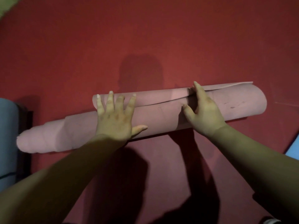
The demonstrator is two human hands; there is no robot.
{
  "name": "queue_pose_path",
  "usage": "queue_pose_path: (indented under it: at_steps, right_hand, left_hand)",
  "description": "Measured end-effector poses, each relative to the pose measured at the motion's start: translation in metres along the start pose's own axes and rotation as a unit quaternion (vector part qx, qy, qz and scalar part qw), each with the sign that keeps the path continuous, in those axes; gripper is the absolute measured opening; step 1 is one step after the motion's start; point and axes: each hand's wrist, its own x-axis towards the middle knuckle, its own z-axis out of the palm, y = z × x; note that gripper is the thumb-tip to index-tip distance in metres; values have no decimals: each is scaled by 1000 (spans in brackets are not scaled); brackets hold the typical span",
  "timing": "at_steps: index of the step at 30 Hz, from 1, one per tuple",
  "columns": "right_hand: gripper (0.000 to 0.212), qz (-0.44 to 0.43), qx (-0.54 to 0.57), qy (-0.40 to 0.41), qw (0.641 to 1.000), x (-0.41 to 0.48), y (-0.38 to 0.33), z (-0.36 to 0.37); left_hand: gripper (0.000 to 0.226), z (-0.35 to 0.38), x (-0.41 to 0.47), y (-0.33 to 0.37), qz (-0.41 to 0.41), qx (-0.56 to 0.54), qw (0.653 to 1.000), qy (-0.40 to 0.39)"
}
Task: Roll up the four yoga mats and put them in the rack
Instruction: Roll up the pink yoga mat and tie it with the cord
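- Head view: at far left a blue roll (7,135) sits beside a dark frame (27,135), possibly the rack; whether it is inside, I cannot tell.
- The pink mat (158,115) lies rolled on the red floor (161,38). Its left end is telescoped out, so it may slide apart when lifted.
- Left hand (114,118): grip open, spread fingers pressing the roll.
- Right hand (203,113): grip open, pressing the loose edge (226,85), which may spring open if released.

The pink mat (161,113) looks like soft foam, matt, with a fine texture and some dark spots. The red floor (145,38) is matt and slightly grainy, like carpet. The blue mat (8,135) at left is matt too.
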Motion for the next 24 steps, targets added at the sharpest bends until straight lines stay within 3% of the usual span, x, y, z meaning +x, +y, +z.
queue_pose_path:
  at_steps: [9, 13, 18, 22, 24]
  right_hand:
    - [79, 49, 70, 46, 995, -6, -2, -2]
    - [71, 110, 183, 28, 976, 14, -14, -5]
    - [61, 124, 172, -42, 976, 34, -46, -1]
    - [61, 164, 269, -59, 947, 40, -68, 12]
    - [59, 209, 351, -41, 912, 40, -71, 14]
  left_hand:
    - [114, -4, -4, 1, -7, -20, 1000, 4]
    - [120, -6, 5, 0, -24, -21, 999, -19]
    - [122, -13, 9, 3, -48, -57, 995, -66]
    - [122, -17, 7, 3, -50, -73, 993, -76]
    - [122, -17, 7, 3, -45, -61, 994, -76]
